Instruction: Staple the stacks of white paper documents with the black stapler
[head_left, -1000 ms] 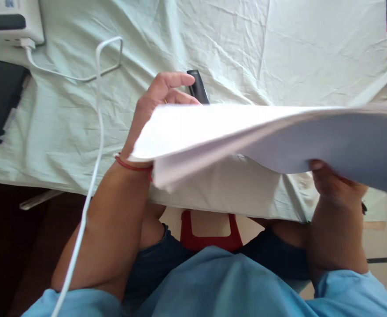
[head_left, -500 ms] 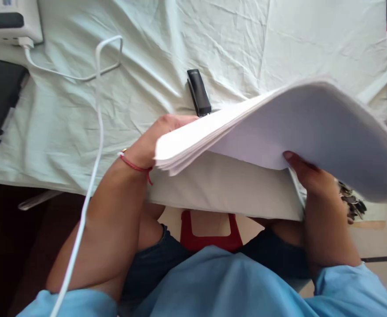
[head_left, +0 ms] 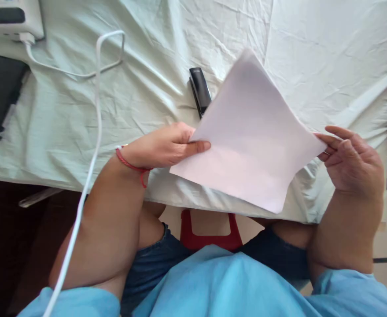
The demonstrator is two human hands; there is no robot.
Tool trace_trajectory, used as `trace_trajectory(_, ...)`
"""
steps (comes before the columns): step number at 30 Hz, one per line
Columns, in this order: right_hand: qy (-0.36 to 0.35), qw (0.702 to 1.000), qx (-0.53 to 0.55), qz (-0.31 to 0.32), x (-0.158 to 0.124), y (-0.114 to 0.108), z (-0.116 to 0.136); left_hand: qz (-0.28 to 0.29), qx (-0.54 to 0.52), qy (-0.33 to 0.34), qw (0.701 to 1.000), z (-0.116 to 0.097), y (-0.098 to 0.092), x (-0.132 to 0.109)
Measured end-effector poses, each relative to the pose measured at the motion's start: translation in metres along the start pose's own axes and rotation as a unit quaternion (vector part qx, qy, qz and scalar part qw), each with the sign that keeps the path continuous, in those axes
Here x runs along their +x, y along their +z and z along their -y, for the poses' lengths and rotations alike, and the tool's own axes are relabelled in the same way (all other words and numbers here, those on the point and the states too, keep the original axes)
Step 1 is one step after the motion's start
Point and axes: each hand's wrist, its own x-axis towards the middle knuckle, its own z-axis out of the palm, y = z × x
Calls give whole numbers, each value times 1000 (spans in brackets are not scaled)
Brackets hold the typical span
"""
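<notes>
My left hand (head_left: 170, 143) is closed on the left edge of a stack of white paper sheets (head_left: 242, 141), its thumb lying on the top sheet. The stack is blank on its upper face and lies at an angle, one corner pointing away from me and its lower right corner bent. At the right edge, my right hand (head_left: 351, 160) is open, palm partly up, with fingertips touching the paper's side. A black stapler (head_left: 200, 90) rests just beyond my left hand, its near end close to the paper's edge.
A pale green cloth (head_left: 153, 53) covers the table. A white cable (head_left: 97, 132) runs from a white device (head_left: 13, 20) across my left arm. A black flat object (head_left: 0, 97) lies at the left. A red stool (head_left: 209, 242) shows below the table edge.
The paper stack, bent upward before, has come down flatter and turned. My right hand has moved right and let go of the near edge; my left thumb now shows on top.
</notes>
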Motion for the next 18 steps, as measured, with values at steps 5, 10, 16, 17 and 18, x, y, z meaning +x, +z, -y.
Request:
trace_trajectory(5,54,983,-135,113,-18,-1,17,122,137,4,983,-3,9,10)
trace_trajectory(10,78,953,-267,123,-35,5,30,196,142,39,969,-7,21,19)
trace_trajectory(16,129,956,-260,53,-32,20,10,78,71,-47,993,-11,19,18)
trace_trajectory(17,137,956,-252,52,-30,23,6,33,49,-60,996,-10,18,18)
trace_trajectory(18,143,958,-244,48,-27,26,3,-18,33,-67,997,-9,18,18)
